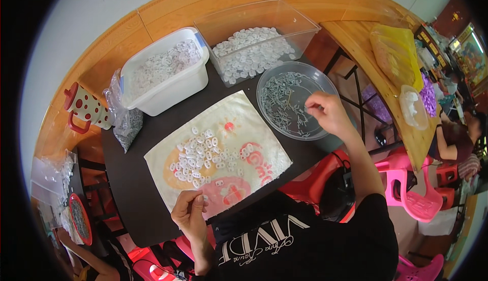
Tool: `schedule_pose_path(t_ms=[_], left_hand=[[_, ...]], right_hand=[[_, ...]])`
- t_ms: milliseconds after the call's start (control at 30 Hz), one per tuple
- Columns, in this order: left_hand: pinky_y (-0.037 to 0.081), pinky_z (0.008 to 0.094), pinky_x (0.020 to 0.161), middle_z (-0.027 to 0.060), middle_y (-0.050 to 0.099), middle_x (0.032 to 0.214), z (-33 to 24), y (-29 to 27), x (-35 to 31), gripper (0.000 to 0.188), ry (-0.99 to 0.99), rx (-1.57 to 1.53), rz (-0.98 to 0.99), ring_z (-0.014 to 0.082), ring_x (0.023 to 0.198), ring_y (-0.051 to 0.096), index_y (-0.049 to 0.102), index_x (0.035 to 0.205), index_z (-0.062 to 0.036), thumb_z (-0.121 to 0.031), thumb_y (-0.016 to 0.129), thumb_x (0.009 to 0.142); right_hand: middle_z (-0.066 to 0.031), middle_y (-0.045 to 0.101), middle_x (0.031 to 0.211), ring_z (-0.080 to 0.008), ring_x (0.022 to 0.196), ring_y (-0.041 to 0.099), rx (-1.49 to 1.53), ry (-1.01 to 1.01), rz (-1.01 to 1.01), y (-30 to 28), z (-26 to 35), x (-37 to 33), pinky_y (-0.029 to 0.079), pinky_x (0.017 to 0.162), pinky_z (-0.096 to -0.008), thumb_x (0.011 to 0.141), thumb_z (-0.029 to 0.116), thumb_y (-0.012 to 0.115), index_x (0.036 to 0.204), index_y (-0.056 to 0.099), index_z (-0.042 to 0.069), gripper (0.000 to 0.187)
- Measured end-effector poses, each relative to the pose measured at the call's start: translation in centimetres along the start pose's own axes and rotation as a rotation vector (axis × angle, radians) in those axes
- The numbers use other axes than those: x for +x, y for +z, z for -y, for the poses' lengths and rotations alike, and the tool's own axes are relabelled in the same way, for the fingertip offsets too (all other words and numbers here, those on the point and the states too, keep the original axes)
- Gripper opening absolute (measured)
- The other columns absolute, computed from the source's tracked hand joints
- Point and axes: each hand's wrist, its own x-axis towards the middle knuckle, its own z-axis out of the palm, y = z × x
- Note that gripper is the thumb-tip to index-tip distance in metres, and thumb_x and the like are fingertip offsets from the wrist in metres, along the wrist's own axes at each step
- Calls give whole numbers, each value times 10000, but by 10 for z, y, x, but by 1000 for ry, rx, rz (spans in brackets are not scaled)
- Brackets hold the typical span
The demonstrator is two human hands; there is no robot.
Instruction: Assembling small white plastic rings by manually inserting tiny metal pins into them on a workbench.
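My left hand (190, 211) is closed in a pinch above the near edge of a pale printed cloth (168, 182). A small whitish plastic piece (205, 198) shows at its fingertips. My right hand (329, 112) hangs over a round clear tub (325, 80), thumb and fingers pinched together; what they hold, if anything, is too small to tell. Many thin grey-green pins (279, 95) lie loose in that tub. On the cloth, left of centre, is a pile of small white oval pieces with two holes (195, 154), and a few lie scattered beside it.
Behind the cloth stand a white bin (170, 95) and a clear box (297, 24), both holding white pieces. A bag of grey bits (127, 128) and a spotted tumbler (86, 105) are at left. Other people sit at both sides, near pink stools (417, 199) and a wooden table (351, 34).
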Motion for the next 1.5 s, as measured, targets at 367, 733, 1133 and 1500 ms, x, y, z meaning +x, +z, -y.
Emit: schedule_pose_path(t_ms=[367, 733, 1133, 1500], left_hand=[[426, 263, 546, 97, 617, 756, -15, 11, 6, 107, 156, 516, 3, 136, 642, 580, 702, 896, 42, 57, 688, 791], [472, 394, 671, 136, 572, 922, -25, 34, 5, 236, 388, 1026, 151, 319, 856, 558, 706, 993, -35, 18, 677, 765], [484, 297, 645, 91, 636, 793, -21, 39, 12, 125, 281, 572, 149, 205, 712, 610, 678, 861, 11, 50, 724, 752], [488, 195, 670, 36, 689, 866, 0, 30, 11, 181, -179, -314, 152, 80, 762, 628, 704, 1005, 16, 96, 695, 844]], right_hand=[[-141, 607, 741, -357, 797, 615, -430, -353, 315, 25, 17, 3, 499, 727, -456, 710, 15, 587, 787, 546, 54, 96], [-155, 588, 868, -369, 886, 582, -489, -340, 442, 28, 18, 17, 481, 814, -452, 698, -45, 589, 821, 561, 16, 140], [-137, 599, 836, -334, 821, 607, -95, -241, 223, 9, -6, 11, 486, 720, -405, 768, -99, 572, 887, 602, -11, 151], [-104, 607, 808, -209, 699, 610, 162, -77, 201, 12, -7, 11, 463, 625, -314, 852, -97, 590, 943, 636, -20, 128]])
